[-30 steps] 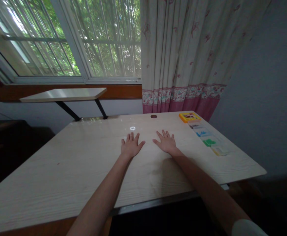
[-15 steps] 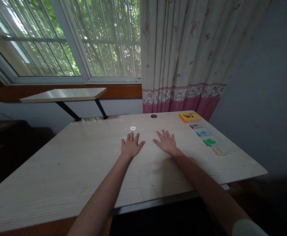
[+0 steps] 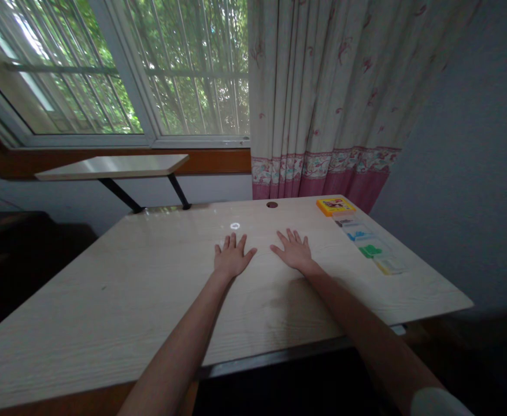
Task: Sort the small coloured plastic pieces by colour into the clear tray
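My left hand (image 3: 232, 257) lies palm down on the pale wooden desk (image 3: 149, 312), fingers spread, holding nothing. Just beyond its fingertips is a small white ring-shaped mark (image 3: 235, 226) on the desktop. To the right, my right hand (image 3: 294, 251) also rests flat with its fingers apart. Right of that hand, along the desk's right side, several clear plastic packs run in a row: one with blue contents (image 3: 359, 233), one with green contents (image 3: 370, 251) and one with a yellowish edge (image 3: 389, 265). At the row's far end sits a yellow-orange box (image 3: 335, 206) with a printed lid.
A raised shelf (image 3: 118, 166) on black metal legs stands at the desk's back left. A round cable hole (image 3: 272, 205) is near the back edge. Behind are a barred window (image 3: 192, 75) and a floral curtain (image 3: 322, 104). A wall (image 3: 465, 173) lies to the right.
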Tool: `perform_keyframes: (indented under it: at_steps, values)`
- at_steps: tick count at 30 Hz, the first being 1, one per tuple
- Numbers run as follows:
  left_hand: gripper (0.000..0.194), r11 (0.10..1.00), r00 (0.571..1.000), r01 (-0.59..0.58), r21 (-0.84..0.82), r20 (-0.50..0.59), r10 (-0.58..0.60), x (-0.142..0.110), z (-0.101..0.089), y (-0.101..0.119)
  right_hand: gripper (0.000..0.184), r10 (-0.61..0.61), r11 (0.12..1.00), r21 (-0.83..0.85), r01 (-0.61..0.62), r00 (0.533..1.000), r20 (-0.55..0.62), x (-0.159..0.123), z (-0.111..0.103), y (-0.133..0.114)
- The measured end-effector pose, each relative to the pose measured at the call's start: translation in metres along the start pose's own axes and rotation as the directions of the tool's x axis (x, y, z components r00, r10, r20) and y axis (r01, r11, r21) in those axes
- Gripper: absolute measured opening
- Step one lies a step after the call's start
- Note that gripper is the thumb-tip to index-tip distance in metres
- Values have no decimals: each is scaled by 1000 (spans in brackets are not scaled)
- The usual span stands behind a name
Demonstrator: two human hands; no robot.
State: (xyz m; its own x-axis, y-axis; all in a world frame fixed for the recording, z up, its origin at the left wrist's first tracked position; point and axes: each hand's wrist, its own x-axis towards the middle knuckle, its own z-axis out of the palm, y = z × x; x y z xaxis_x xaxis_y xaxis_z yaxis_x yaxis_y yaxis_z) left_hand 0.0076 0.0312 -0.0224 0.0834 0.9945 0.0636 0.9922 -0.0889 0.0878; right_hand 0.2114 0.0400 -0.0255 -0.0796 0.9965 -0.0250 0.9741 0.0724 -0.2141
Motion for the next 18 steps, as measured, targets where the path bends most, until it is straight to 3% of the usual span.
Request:
perform_keyframes:
  at_steps: [14,18]
  values:
    - [74,1000,1000,2,10,-11,-2,-1,1,1,74,-15,1000,21,14,999,30,1,-4,2]
    - [73,1000,1000,1,6,-5,-1,-1,0,1,72,-134,984,132,116,981,141,4,-23,20]
